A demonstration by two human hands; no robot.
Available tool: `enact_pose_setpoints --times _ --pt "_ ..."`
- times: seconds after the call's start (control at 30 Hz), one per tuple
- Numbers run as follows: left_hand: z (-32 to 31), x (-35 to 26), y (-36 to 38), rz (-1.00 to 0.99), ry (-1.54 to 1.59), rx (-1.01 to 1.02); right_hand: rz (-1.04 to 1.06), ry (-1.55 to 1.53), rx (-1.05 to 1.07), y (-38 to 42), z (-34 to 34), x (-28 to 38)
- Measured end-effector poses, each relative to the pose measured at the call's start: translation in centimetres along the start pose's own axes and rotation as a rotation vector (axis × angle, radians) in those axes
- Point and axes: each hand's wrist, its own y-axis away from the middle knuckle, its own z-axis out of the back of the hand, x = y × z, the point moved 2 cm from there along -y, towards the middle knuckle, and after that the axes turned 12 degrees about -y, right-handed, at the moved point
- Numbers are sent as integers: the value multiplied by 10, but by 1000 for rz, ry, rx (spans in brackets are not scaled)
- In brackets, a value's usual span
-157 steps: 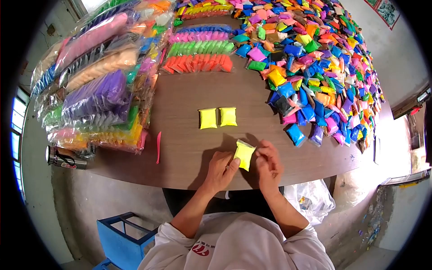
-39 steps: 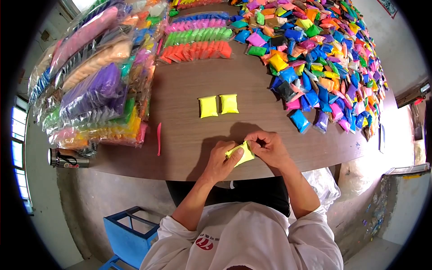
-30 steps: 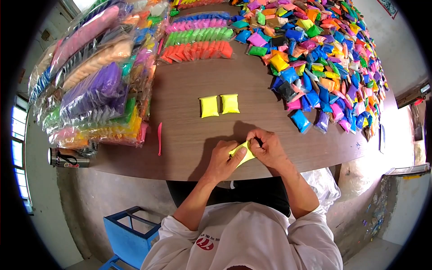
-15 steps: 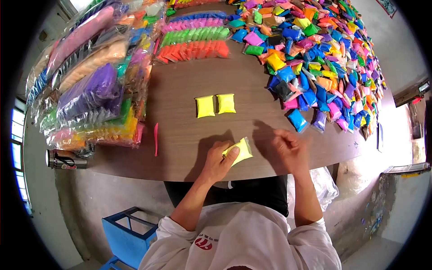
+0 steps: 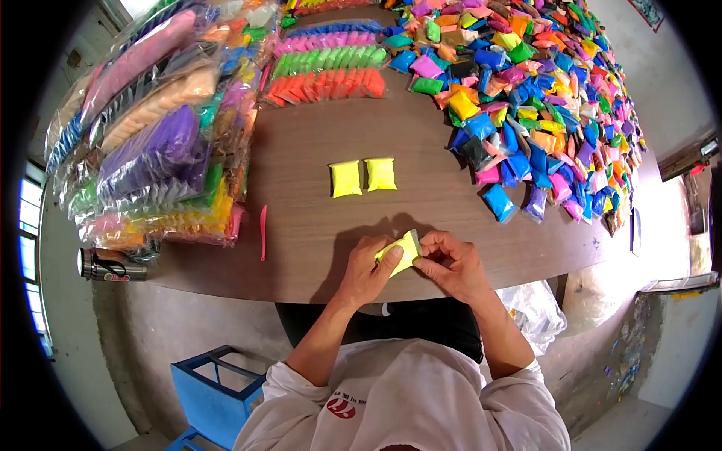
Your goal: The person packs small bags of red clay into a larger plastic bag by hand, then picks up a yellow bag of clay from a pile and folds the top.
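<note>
Near the table's front edge my left hand (image 5: 366, 267) is closed on a small yellow packet (image 5: 407, 252), its thumb pressed on the front. My right hand (image 5: 453, 263) is at the packet's right end, thumb and forefinger pinched at the clear edge of the wrapper. Further up the table lie two more yellow packets side by side, a left one (image 5: 346, 179) and a right one (image 5: 380, 174). A thin pink stick-like tool (image 5: 263, 233) lies to the left of my hands.
Stacked clear bags of coloured packets (image 5: 150, 150) fill the table's left side. A large heap of loose coloured packets (image 5: 534, 105) covers the right. Rows of bagged packets (image 5: 327, 60) lie at the back. A metal flask (image 5: 113, 265) is at the left edge; a blue stool (image 5: 218, 391) stands below.
My right hand has moved left from beside the packet to its end and now pinches there. My left hand still holds the packet in nearly the same place.
</note>
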Motion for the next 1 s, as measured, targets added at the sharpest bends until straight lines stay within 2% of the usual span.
enact_pose_setpoints --times 0.3,0.37,0.4,0.5,0.57,0.67,0.7,0.77,0.9,0.97,1.0 --pt "1 -3 -1 -14 -24 2 77 173 51 -2 3 8" --pt "0 -2 0 -19 -26 -4 237 325 106 -4 4 13" --pt "-1 0 0 -15 -39 5 237 324 105 -5 3 15" --pt "0 2 1 1 -41 28 192 324 85 -6 3 16" --pt "1 1 0 12 -30 44 19 23 44 -6 5 3" --pt "1 -1 0 16 -27 43 -81 -64 34 -8 6 -6" --pt "1 -1 0 9 -24 36 -81 -65 34 -8 6 -2" --pt "0 0 1 1 -21 31 -209 58 113 -6 4 9" --pt "3 3 1 30 25 54 -199 -63 12 -4 -2 -1" --pt "4 2 2 51 38 85 -84 -42 -116 -3 -11 2" --pt "5 1 2 65 80 73 -83 -43 -115 -2 -15 2"
